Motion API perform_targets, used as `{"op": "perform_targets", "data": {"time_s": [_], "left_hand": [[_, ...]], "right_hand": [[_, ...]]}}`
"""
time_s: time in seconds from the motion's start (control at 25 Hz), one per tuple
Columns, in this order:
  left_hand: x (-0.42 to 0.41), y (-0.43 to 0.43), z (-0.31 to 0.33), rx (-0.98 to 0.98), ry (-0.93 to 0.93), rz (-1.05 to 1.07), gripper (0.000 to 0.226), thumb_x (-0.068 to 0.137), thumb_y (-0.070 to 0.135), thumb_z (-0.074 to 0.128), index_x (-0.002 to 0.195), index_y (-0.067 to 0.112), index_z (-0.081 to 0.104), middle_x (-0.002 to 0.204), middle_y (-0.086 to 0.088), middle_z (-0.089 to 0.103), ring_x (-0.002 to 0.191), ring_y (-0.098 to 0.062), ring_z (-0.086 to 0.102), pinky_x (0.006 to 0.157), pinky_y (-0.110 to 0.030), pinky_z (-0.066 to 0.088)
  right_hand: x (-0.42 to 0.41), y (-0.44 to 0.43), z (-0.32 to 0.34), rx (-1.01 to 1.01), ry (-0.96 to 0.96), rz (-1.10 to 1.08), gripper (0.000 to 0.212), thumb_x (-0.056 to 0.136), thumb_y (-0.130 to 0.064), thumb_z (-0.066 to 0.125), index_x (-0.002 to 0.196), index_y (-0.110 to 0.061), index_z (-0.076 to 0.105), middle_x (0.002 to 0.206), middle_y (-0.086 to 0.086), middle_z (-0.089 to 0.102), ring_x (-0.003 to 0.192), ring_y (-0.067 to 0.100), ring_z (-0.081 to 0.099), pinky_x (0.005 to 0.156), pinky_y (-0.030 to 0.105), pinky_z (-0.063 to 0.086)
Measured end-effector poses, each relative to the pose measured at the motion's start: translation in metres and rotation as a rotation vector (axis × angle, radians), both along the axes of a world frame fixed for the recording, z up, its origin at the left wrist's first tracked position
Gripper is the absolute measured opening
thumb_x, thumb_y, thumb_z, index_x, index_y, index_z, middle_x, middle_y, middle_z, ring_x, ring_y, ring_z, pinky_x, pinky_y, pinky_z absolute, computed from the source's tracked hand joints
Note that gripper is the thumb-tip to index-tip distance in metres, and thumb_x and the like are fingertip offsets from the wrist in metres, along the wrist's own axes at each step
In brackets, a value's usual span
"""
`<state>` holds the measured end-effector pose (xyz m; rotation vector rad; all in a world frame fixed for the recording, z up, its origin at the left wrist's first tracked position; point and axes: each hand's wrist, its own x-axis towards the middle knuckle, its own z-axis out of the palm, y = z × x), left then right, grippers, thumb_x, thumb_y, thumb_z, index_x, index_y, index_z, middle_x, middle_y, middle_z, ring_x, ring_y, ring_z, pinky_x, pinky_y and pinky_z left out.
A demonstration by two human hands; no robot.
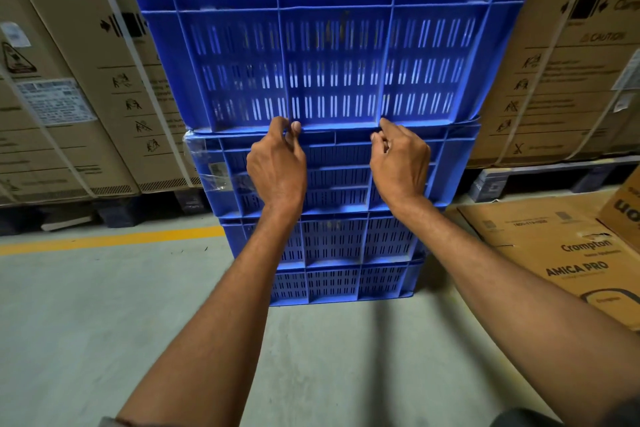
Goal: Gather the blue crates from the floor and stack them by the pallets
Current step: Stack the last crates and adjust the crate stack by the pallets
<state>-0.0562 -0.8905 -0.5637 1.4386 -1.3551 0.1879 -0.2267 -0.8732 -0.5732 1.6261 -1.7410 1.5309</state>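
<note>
Both bare forearms reach forward from the near edge to a stack of blue crates (339, 218) standing on the grey concrete floor (86, 305). Left hand (277, 163) and right hand (398, 159) curl their fingers onto the near lower rim of the top crate (332, 55), which sits tilted on three slotted crates beneath it. Behind the stack, on dark pallets (540, 177), stand strapped cartons (145, 45) printed "WASHING MACHINE", "FRONT" on the left one and "BACK" on the next; a far right carton reads "CAUTION". A yellow floor line (104, 239) runs left of the stack. Flat cardboard (561, 253) at the right shows "Crompton" and "AMICA PRO". Clear tape and a small unreadable label (216, 170) cling to the second crate's left end.
</note>
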Motion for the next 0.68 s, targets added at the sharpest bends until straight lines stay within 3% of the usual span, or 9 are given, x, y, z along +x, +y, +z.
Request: {"op": "perform_targets", "data": {"time_s": [0.16, 0.24, 0.4, 0.68], "left_hand": [[0.001, 0.0, 0.002, 0.038, 0.057, -0.001, 0.021, 0.103, 0.032, 0.053, 0.099, 0.015, 0.064, 0.07, -0.006, 0.069, 0.057, -0.018, 0.054, 0.055, -0.032, 0.04], [0.003, 0.003, 0.003, 0.055, 0.03, -0.01, 0.021, 0.104, 0.033, 0.053, 0.098, 0.015, 0.063, 0.071, -0.005, 0.069, 0.057, -0.017, 0.05, 0.054, -0.033, 0.039], [0.006, 0.013, 0.008, 0.093, -0.05, -0.02, 0.011, 0.1, 0.025, 0.06, 0.103, 0.017, 0.067, 0.073, -0.005, 0.069, 0.06, -0.013, 0.047, 0.057, -0.029, 0.032], [0.006, 0.012, 0.009, 0.097, 0.014, -0.056, 0.019, 0.103, 0.033, 0.054, 0.101, 0.018, 0.066, 0.079, -0.004, 0.071, 0.066, -0.021, 0.063, 0.056, -0.03, 0.037]], "right_hand": [[0.002, 0.003, 0.001, 0.021, 0.041, 0.02, 0.03, 0.095, -0.013, 0.065, 0.123, -0.004, 0.068, 0.096, 0.007, 0.073, 0.086, 0.023, 0.067, 0.084, 0.036, 0.058], [0.0, 0.005, 0.002, 0.055, -0.031, 0.053, 0.03, 0.095, -0.015, 0.066, 0.124, -0.007, 0.066, 0.1, 0.005, 0.074, 0.09, 0.022, 0.068, 0.087, 0.037, 0.058], [-0.009, 0.008, 0.007, 0.109, -0.162, 0.104, 0.026, 0.094, -0.016, 0.07, 0.118, -0.009, 0.066, 0.089, 0.001, 0.074, 0.079, 0.017, 0.067, 0.08, 0.037, 0.059], [-0.008, 0.011, 0.008, 0.093, -0.149, 0.097, 0.03, 0.093, -0.018, 0.071, 0.122, -0.009, 0.068, 0.092, 0.003, 0.076, 0.083, 0.016, 0.07, 0.084, 0.027, 0.059]]}}
